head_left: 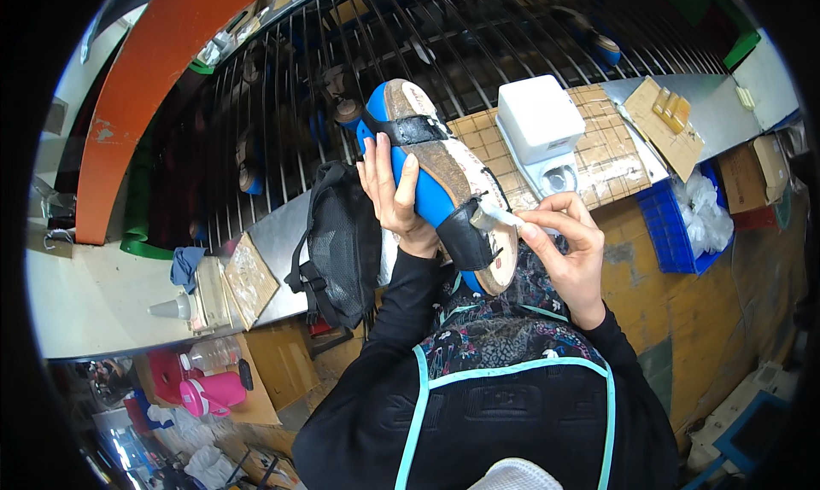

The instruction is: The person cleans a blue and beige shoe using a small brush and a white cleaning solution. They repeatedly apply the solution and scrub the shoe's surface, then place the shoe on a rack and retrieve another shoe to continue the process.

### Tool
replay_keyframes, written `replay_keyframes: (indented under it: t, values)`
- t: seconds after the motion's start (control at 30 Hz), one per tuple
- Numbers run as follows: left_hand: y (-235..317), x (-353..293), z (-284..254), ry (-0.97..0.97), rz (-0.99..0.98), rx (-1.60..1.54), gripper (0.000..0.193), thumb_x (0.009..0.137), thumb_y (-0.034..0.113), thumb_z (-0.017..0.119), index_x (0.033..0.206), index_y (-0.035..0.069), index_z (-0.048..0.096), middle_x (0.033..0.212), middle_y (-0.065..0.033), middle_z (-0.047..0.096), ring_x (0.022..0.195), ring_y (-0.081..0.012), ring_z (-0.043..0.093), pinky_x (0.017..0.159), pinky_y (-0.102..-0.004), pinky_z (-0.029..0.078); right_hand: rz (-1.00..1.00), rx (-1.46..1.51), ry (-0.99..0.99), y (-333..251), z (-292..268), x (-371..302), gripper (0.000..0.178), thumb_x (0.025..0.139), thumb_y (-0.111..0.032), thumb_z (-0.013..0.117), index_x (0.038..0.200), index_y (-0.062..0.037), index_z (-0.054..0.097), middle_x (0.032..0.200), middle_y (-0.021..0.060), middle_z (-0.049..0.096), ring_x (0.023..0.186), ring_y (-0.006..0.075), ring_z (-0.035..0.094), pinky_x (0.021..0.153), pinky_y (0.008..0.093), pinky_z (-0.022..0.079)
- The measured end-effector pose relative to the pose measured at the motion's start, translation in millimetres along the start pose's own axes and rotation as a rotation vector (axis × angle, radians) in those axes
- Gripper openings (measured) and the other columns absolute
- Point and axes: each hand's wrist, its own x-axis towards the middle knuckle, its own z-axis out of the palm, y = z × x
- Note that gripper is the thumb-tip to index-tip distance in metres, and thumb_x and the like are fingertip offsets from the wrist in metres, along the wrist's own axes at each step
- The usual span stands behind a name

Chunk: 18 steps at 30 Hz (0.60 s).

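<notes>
Strapped sandal (446,167) on blue last (434,193), held aloft before me, underside apparently up. My left hand (399,210): fingers wrapped round its side. My right hand (567,253): fingers pinching, at the black strap (467,244), a white-handled brush (500,216). Likely coating; next stroke seems to want steady tilt.
</notes>
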Motion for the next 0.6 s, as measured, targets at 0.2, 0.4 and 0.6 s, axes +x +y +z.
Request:
replay_keyframes:
  t: [0.2,0.4,0.6]
  values:
    - [-4.6,2.1,-4.2,0.041,0.016,0.008,0.038,0.085,0.030,0.066,0.119,0.019,0.054,0.132,-0.0233,0.054,0.125,-0.0429,0.049,0.107,-0.0568,0.030,-0.118,-0.149,0.076,-0.8,6.7,6.7,0.017,0.078,-0.005,0.074,0.096,-0.0042,0.074,0.088,0.0051,0.057,0.067,0.0081,0.052,0.056,0.0203,0.042]
    - [-6.8,4.3,-7.2,0.027,0.005,0.008,0.035,0.084,0.030,0.067,0.116,0.019,0.056,0.132,-0.0223,0.054,0.126,-0.0433,0.049,0.107,-0.0572,0.029,-0.184,-0.169,0.088,2.4,7.8,7.1,0.018,0.077,-0.006,0.076,0.095,-0.0062,0.075,0.087,0.0039,0.057,0.067,0.0085,0.053,0.062,0.0223,0.042]
    - [-5.9,5.0,-7.9,-0.007,-0.026,-0.004,0.036,0.083,0.024,0.067,0.118,0.020,0.058,0.134,-0.0192,0.054,0.127,-0.0408,0.048,0.108,-0.0557,0.029,-0.196,-0.161,0.008,6.3,0.2,3.0,0.018,0.076,-0.006,0.077,0.094,-0.0060,0.075,0.086,0.0028,0.058,0.066,0.0083,0.053,0.065,0.0226,0.040]
